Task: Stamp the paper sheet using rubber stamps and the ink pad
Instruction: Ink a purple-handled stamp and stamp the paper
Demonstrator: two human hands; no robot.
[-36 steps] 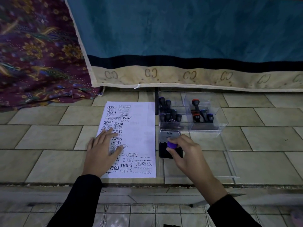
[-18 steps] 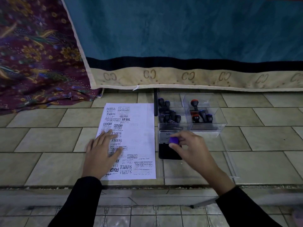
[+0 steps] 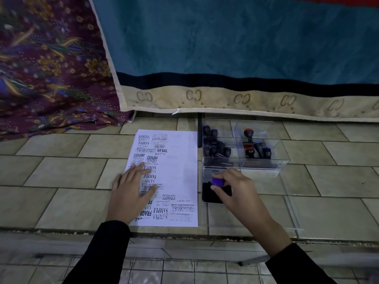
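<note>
The right hand (image 3: 235, 191) curls its thumb and fingers around one purple-topped rubber stamp (image 3: 217, 181), holding it over the black face of one open ink pad (image 3: 211, 196) directly under the fingers. Whether the stamp touches the ink cannot be told.

The left hand (image 3: 131, 191) lies flat with its fingers straight and spread, holding nothing and pressing on the near left part of one paper sheet (image 3: 180, 171). The sheet reaches across to just left of the right hand and carries many black prints, such as SAMPLE, AIR MAIL and EXPRESS.

Just beyond the right hand stands one clear box (image 3: 264, 168). Its left compartment holds roughly six dark-handled stamps (image 3: 221, 144). Its right compartment holds four stamps (image 3: 258, 147), two of them orange-banded.

One clear lid (image 3: 287, 214) lies flat to the right of the right wrist. Beyond both hands hang two cloths, a teal towel (image 3: 235, 42) and a maroon floral fabric (image 3: 47, 64).
</note>
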